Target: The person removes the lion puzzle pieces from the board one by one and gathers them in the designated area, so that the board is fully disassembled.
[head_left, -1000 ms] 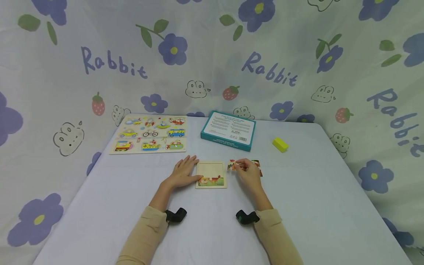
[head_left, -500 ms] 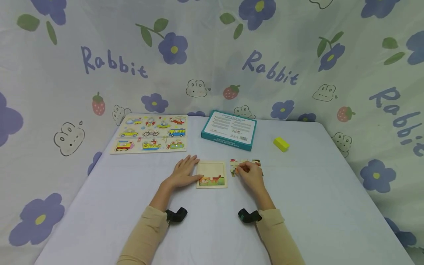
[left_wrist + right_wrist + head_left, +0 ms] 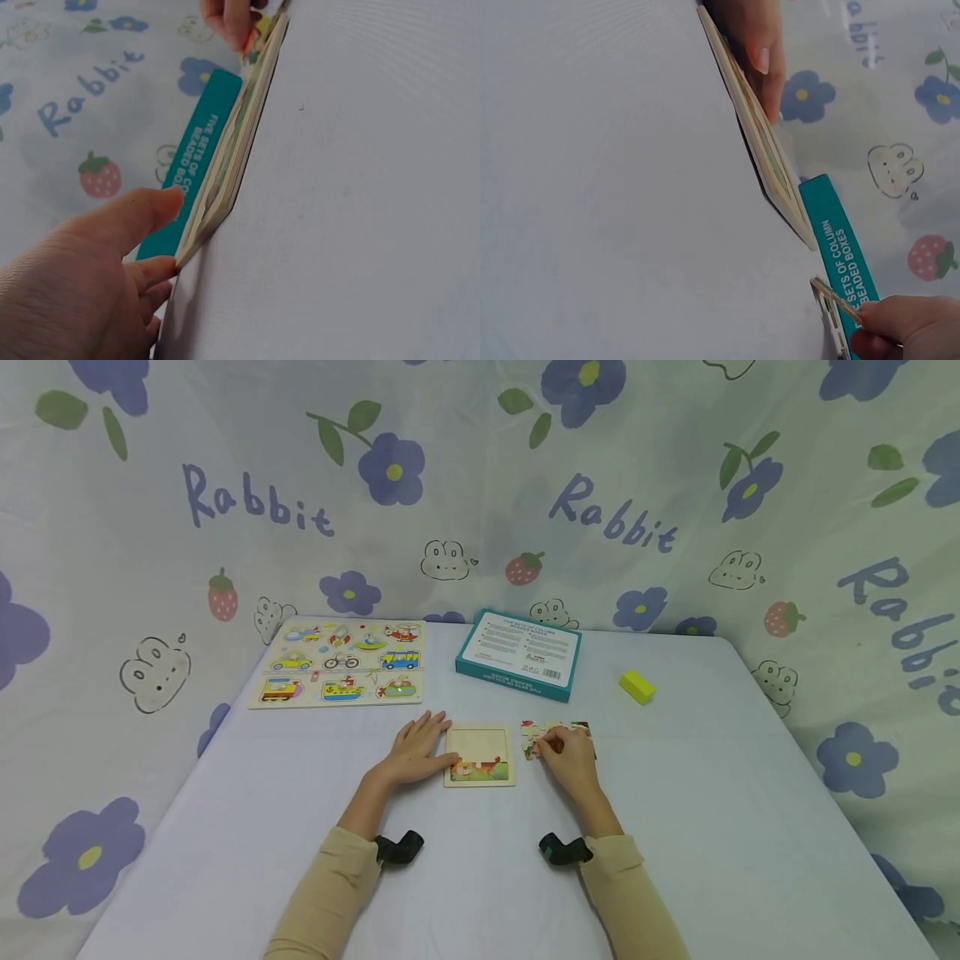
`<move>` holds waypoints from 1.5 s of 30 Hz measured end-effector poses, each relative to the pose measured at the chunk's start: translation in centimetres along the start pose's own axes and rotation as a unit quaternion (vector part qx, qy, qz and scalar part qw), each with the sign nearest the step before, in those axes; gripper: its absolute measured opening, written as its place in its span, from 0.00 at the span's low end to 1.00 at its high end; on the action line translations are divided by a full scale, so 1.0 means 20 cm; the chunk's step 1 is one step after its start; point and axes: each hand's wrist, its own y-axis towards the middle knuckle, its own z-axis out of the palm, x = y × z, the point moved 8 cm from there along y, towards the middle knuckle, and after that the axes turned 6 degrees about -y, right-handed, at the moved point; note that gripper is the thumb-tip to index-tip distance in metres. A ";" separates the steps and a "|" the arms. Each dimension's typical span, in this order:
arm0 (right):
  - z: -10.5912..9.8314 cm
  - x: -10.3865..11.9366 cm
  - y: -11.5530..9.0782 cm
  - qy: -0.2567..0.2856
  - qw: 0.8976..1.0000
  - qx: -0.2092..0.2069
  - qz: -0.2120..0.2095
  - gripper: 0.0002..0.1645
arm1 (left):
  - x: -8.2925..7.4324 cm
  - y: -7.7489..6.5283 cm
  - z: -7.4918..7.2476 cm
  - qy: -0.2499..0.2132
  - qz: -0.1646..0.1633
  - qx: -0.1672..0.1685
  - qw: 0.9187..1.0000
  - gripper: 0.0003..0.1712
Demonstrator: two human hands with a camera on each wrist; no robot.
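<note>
My left hand (image 3: 416,752) lies with fingers spread at the left edge of a small square wooden puzzle tray (image 3: 478,743), its thumb touching that side. Inside the tray, a strip of picture pieces (image 3: 480,770) fills the bottom; bare wood shows above. To the right of the tray, my right hand (image 3: 572,762) pinches a thin puzzle piece (image 3: 835,299) between thumb and fingers. In the right wrist view this piece is tilted up, close over other loose puzzle pieces (image 3: 831,324) on the white table. The fingers hide part of these pieces in the head view.
A teal box (image 3: 517,656) stands behind the tray. At the back left lies a wooden vehicle puzzle board (image 3: 337,685). A yellow block (image 3: 637,687) sits at the right. Behind the table hangs a patterned cloth (image 3: 480,485).
Since a second ago my right hand has shifted slightly right and toward me, along with the piece at its fingertips. The left hand stays at the tray.
</note>
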 end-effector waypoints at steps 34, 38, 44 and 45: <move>-0.04 0.04 0.00 -0.005 0.997 -0.044 -0.058 0.06 | -0.02 -0.01 -0.01 -0.021 0.001 -0.014 1.000 0.40; 0.00 0.08 -0.02 -0.015 0.995 -0.017 -0.094 0.03 | -0.01 0.00 0.00 0.001 -0.005 -0.005 1.000 0.40; 0.07 0.16 -0.07 -0.032 0.984 0.048 -0.166 0.02 | 0.01 0.01 0.01 0.009 -0.013 0.001 1.000 0.42; 0.08 0.18 -0.07 -0.034 0.981 0.056 -0.180 0.03 | 0.01 0.01 0.01 0.009 -0.015 0.003 1.000 0.43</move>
